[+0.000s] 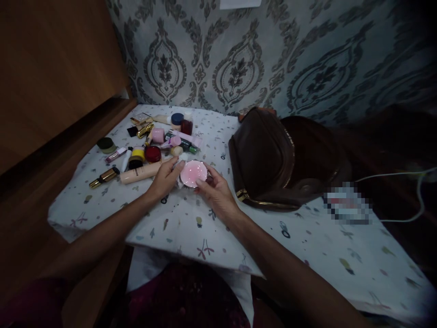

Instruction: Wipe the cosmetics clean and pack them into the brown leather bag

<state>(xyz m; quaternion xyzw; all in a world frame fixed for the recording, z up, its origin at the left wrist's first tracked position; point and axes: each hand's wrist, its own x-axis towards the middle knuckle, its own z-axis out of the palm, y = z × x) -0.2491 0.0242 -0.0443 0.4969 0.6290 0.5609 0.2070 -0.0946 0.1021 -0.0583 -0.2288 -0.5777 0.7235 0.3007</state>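
A round, shiny pink compact (193,173) with a pale rim is held above the table in my right hand (218,193), thumb on its face and fingers around the edge. At its left side is my left hand (165,180), fingers bent and closed, thumb close to the rim. Something whitish and crumpled shows between the left fingers and the compact; I cannot make out what it is. Just behind the left hand lies a beige tube (141,173). Beyond it are a dark red jar (152,154) and a yellow-banded jar (138,154).
More cosmetics spread over the patterned tablecloth (205,228): a pink jar (158,135), a blue-lidded jar (176,120), a gold lipstick (145,130), a dark-lidded jar (106,145). A brown leather bag (262,159) stands on the right. A wooden cabinet (58,68) borders the left.
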